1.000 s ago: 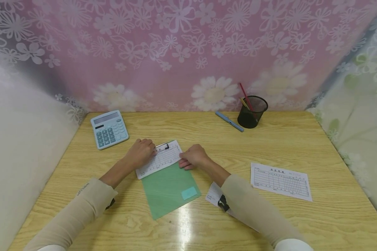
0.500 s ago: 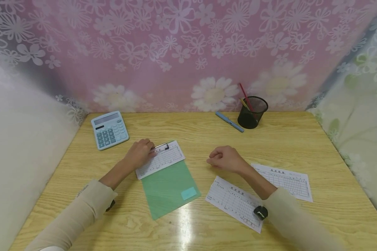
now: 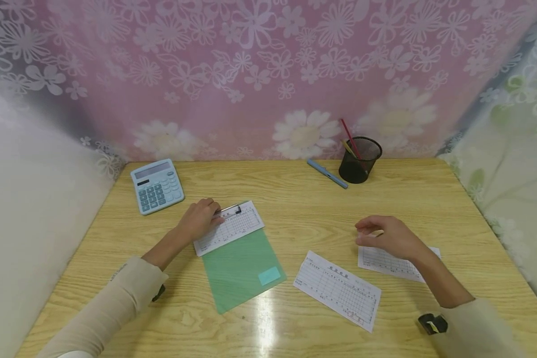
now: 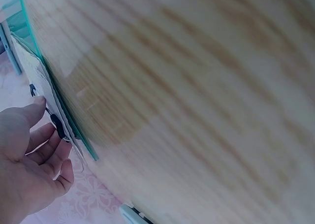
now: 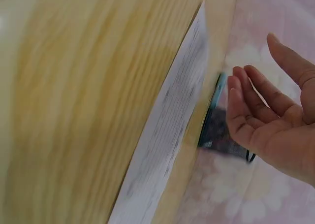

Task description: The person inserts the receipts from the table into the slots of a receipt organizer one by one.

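Note:
A green translucent clipboard [image 3: 239,268] lies left of the table's middle with a printed form [image 3: 239,224] across its top. My left hand [image 3: 199,219] grips the clipboard's metal clip [image 3: 229,209] at the top edge. In the left wrist view its thumb lies on the clip and the fingers bend near the black clip end [image 4: 58,126]. My right hand [image 3: 391,237] is raised with loosely bent fingers and holds nothing. It hovers over another printed form [image 3: 385,262], partly covering it. A further form [image 3: 337,291] lies tilted between the clipboard and that one.
A blue calculator [image 3: 157,186] sits at the back left. Behind the forms, a blue pen [image 3: 326,174] lies beside a black mesh pen cup [image 3: 355,169] holding a red pencil. A floral curtain [image 3: 250,79] borders the table's back edge.
My right hand has left the form on the clipboard and moved right, over the rightmost form, uncovering the middle form. My left hand stays at the clip.

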Motion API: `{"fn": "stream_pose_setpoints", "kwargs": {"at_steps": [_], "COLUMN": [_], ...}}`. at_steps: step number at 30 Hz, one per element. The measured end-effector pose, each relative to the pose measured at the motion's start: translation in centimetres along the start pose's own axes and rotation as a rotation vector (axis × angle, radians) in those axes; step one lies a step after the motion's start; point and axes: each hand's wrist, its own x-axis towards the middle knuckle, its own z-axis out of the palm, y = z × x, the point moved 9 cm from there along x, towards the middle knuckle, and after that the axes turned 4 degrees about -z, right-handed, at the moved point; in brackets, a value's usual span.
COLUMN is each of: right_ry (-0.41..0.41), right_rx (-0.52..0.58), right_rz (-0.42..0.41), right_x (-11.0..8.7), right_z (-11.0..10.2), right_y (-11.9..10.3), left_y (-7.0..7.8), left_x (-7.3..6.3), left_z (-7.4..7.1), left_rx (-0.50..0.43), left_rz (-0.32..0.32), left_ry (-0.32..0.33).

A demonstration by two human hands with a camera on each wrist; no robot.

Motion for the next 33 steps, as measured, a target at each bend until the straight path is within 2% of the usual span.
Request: {"fn": "stream_pose_setpoints", "kwargs": {"at_steps": [5, 14, 18, 24, 33], "right_ry": [0.014, 0.062, 0.043, 0.001, -0.001], "right_rx": [-0.07, -0.159, -0.171, -0.174, -0.191], "right_rz": [0.07, 0.107, 0.125, 0.132, 0.149], "right_x": [-2.1, -5.0, -5.7, -5.7, -5.5], "right_z": [-2.2, -5.3, -5.6, -5.5, -5.2], "right_y": [3.9, 9.5, 10.8, 12.1, 12.4], "left_y": [0.1, 0.2, 0.2, 0.2, 0.3], "left_x": [0.0, 0.2, 0.2, 0.1, 0.3], "left_z": [0.0, 0.1, 0.1, -0.1, 0.1], "left_rx": [-0.013, -0.017, -0.011, -0.008, 0.01], "left_rz": [0.001, 0.025, 0.029, 0.022, 0.033], "left_ry": [-0.007, 0.005, 0.008, 0.01, 0.009]}}
